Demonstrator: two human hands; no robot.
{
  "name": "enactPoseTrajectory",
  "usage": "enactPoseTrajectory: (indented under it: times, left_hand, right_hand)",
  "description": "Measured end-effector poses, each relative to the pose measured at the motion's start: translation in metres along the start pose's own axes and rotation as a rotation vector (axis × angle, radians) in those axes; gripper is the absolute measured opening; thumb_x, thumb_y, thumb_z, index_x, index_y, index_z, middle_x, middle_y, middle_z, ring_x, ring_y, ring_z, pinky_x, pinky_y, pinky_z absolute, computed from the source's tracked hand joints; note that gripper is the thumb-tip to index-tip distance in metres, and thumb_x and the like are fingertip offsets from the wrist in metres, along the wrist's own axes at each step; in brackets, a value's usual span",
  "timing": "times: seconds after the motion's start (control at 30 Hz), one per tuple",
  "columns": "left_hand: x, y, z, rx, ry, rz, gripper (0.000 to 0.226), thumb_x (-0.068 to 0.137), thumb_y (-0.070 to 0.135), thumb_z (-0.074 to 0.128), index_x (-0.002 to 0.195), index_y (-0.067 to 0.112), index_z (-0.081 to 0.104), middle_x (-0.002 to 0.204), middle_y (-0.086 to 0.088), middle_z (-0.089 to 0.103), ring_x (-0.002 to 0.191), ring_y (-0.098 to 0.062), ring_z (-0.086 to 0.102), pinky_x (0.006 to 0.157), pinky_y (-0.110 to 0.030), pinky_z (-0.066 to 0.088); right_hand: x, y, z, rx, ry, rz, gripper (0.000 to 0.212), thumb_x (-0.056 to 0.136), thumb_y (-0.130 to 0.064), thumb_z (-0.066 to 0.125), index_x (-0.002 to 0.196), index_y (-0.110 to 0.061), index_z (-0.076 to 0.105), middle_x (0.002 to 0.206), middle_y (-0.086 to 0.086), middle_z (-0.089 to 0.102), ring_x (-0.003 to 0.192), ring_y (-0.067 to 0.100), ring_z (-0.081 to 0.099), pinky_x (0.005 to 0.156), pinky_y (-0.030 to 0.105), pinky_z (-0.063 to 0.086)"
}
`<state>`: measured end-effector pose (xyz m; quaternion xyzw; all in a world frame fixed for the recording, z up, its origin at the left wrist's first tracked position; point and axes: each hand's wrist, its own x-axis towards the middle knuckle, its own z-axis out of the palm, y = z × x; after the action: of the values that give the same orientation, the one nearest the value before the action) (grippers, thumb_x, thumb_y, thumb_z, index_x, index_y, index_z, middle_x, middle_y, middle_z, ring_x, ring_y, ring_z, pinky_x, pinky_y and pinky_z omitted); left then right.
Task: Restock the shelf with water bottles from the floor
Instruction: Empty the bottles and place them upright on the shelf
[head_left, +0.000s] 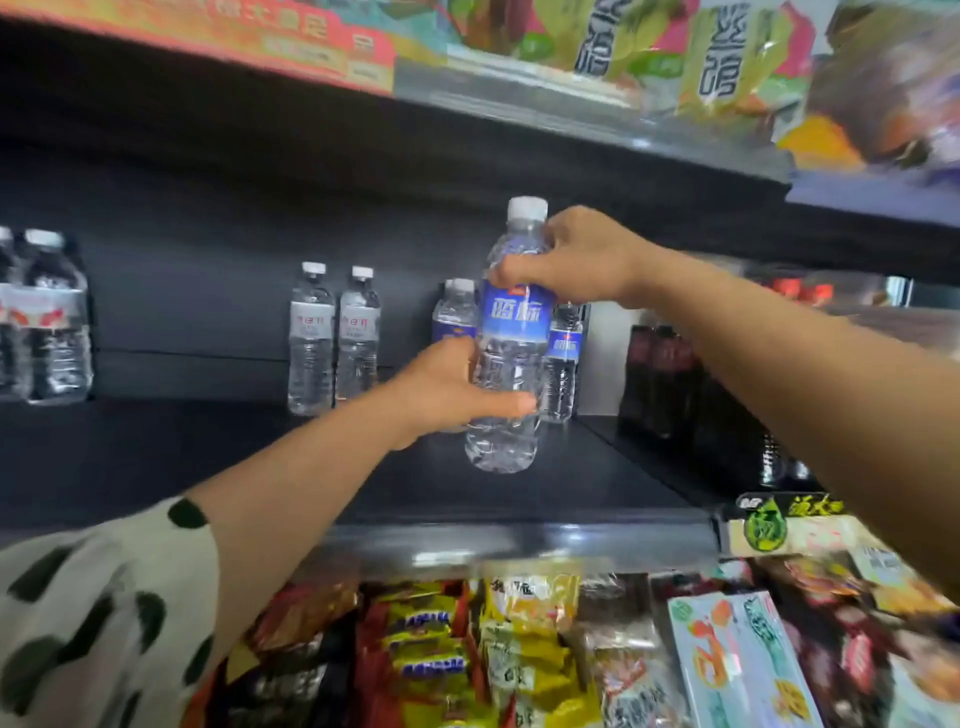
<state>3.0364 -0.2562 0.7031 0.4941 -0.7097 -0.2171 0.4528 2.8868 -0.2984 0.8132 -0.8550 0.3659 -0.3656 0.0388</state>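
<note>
Item: blue-labelled water bottle (511, 338), upright, hanging just above the dark shelf (519, 499). Right hand (576, 260) is gripping its shoulder; left hand (447, 387) is gripping its lower body, fingers curled around. Two matching bottles (561, 364) are standing behind.

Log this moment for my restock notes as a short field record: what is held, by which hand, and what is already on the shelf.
held: blue-label bottle, upright, above the shelf
right hand: grips its neck
left hand: holds its lower body
behind it: two blue-label bottles
middle: two white-label bottles
far left: red-label bottles
</note>
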Motion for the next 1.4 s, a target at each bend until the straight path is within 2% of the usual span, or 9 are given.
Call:
enactPoseTrajectory:
  times: [0.27, 0.4, 0.5, 0.63, 0.73, 0.83, 0.97, 1.27, 1.4]
  left_hand:
    - [0.105, -0.057, 0.038, 0.086, 0.077, -0.115, 0.034, 0.08, 0.017, 0.077, 0.102, 0.031, 0.057, 0.091, 0.02, 0.063, 0.083, 0.003, 0.06, 0.063, -0.009, 0.045]
    - [0.125, -0.079, 0.045, 0.108, 0.108, -0.138, 0.047, 0.072, 0.02, 0.082, 0.114, 0.021, 0.061, 0.111, 0.002, 0.069, 0.105, -0.015, 0.064, 0.092, -0.03, 0.05]
    - [0.134, -0.088, 0.049, 0.116, 0.133, -0.163, 0.063, 0.061, 0.037, 0.082, 0.118, 0.022, 0.061, 0.115, 0.002, 0.069, 0.109, -0.016, 0.064, 0.1, -0.041, 0.048]
    - [0.142, -0.099, 0.048, 0.211, 0.13, -0.22, 0.055, 0.059, 0.032, 0.087, 0.108, 0.021, 0.064, 0.107, 0.003, 0.071, 0.102, -0.015, 0.066, 0.098, -0.039, 0.05]
    - [0.142, -0.106, 0.045, 0.412, 0.17, -0.335, 0.03, 0.064, 0.027, 0.087, 0.076, 0.011, 0.064, 0.074, 0.0, 0.067, 0.072, -0.013, 0.063, 0.072, -0.025, 0.049]
    - [0.145, -0.112, 0.047, 0.514, 0.257, -0.395, 0.036, 0.071, 0.032, 0.083, 0.058, 0.011, 0.056, 0.054, 0.001, 0.06, 0.054, -0.011, 0.056, 0.062, -0.024, 0.044]
    - [0.157, -0.118, 0.05, 0.592, 0.288, -0.405, 0.034, 0.074, 0.032, 0.08, 0.06, 0.011, 0.057, 0.055, 0.001, 0.06, 0.066, -0.018, 0.063, 0.072, -0.028, 0.051]
    - [0.167, -0.122, 0.047, 0.706, 0.311, -0.391, 0.034, 0.077, 0.036, 0.077, 0.067, 0.012, 0.054, 0.074, -0.004, 0.061, 0.085, -0.024, 0.067, 0.082, -0.034, 0.053]
    - [0.167, -0.123, 0.048, 0.722, 0.326, -0.394, 0.038, 0.076, 0.038, 0.077, 0.063, 0.013, 0.052, 0.069, -0.001, 0.058, 0.085, -0.022, 0.066, 0.081, -0.033, 0.052]
  right_hand:
    - [0.079, 0.111, 0.038, -0.032, -0.17, -0.02, 0.038, 0.077, -0.044, 0.069, 0.055, -0.017, 0.054, 0.038, -0.008, 0.052, 0.042, 0.008, 0.05, 0.04, 0.017, 0.038]
    - [0.099, 0.134, 0.055, -0.068, -0.247, -0.047, 0.039, 0.077, -0.05, 0.067, 0.06, -0.016, 0.059, 0.052, -0.001, 0.059, 0.049, 0.013, 0.055, 0.049, 0.023, 0.043]
    - [0.109, 0.145, 0.062, -0.063, -0.247, -0.064, 0.043, 0.078, -0.051, 0.067, 0.057, -0.015, 0.057, 0.05, 0.0, 0.057, 0.046, 0.014, 0.053, 0.047, 0.023, 0.042]
    - [0.118, 0.152, 0.064, -0.069, -0.256, -0.062, 0.04, 0.077, -0.052, 0.067, 0.06, -0.017, 0.058, 0.05, -0.001, 0.057, 0.043, 0.011, 0.052, 0.037, 0.014, 0.036]
    - [0.124, 0.155, 0.068, -0.052, -0.262, -0.047, 0.037, 0.077, -0.051, 0.068, 0.066, -0.017, 0.058, 0.056, 0.0, 0.059, 0.048, 0.011, 0.055, 0.033, 0.011, 0.034]
    - [0.131, 0.16, 0.074, -0.029, -0.26, -0.015, 0.039, 0.077, -0.05, 0.071, 0.072, -0.013, 0.057, 0.063, 0.002, 0.062, 0.055, 0.013, 0.06, 0.042, 0.017, 0.042]
    - [0.146, 0.163, 0.083, -0.002, -0.262, 0.036, 0.043, 0.073, -0.048, 0.075, 0.076, -0.009, 0.058, 0.069, 0.006, 0.065, 0.062, 0.02, 0.065, 0.062, 0.028, 0.057]
    - [0.162, 0.16, 0.098, 0.038, -0.259, 0.084, 0.044, 0.071, -0.045, 0.077, 0.078, -0.005, 0.06, 0.073, 0.012, 0.068, 0.072, 0.026, 0.071, 0.071, 0.034, 0.06]
    - [0.166, 0.161, 0.101, 0.05, -0.273, 0.091, 0.045, 0.071, -0.044, 0.075, 0.089, -0.004, 0.064, 0.082, 0.012, 0.07, 0.071, 0.024, 0.071, 0.068, 0.03, 0.06]
